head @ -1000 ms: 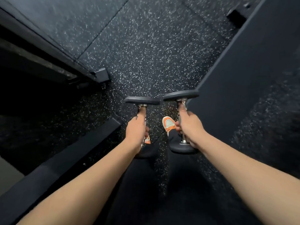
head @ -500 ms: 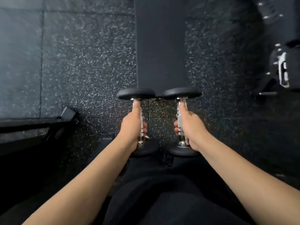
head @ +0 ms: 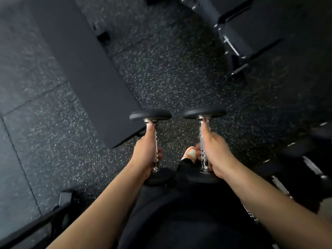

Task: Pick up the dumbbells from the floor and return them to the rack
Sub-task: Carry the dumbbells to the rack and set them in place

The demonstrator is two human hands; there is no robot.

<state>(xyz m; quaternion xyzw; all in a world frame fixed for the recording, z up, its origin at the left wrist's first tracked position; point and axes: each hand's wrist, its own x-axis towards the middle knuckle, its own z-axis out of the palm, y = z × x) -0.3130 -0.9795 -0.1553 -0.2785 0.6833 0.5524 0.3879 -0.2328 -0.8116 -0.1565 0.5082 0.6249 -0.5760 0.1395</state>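
Note:
I hold two small dumbbells with black round heads and chrome handles, both lifted off the speckled black floor and pointing away from me. My left hand [head: 146, 155] is closed around the handle of the left dumbbell [head: 150, 115], thumb along the bar. My right hand [head: 212, 151] grips the right dumbbell [head: 204, 113] the same way. The near heads sit low by my wrists, partly hidden. At the right edge the dumbbell rack [head: 309, 159] shows dark dumbbell heads, blurred.
A flat black bench pad [head: 86, 69] runs diagonally at upper left, ending just left of the left dumbbell. Another bench frame [head: 237, 33] stands at upper right. A dark metal frame [head: 36, 223] crosses the lower left. My orange shoe [head: 190, 153] shows between my hands.
The view has swung round: the bench pad moved from straight ahead to the upper left, and the rack came into view on the right. Both hands keep their grip on the dumbbells.

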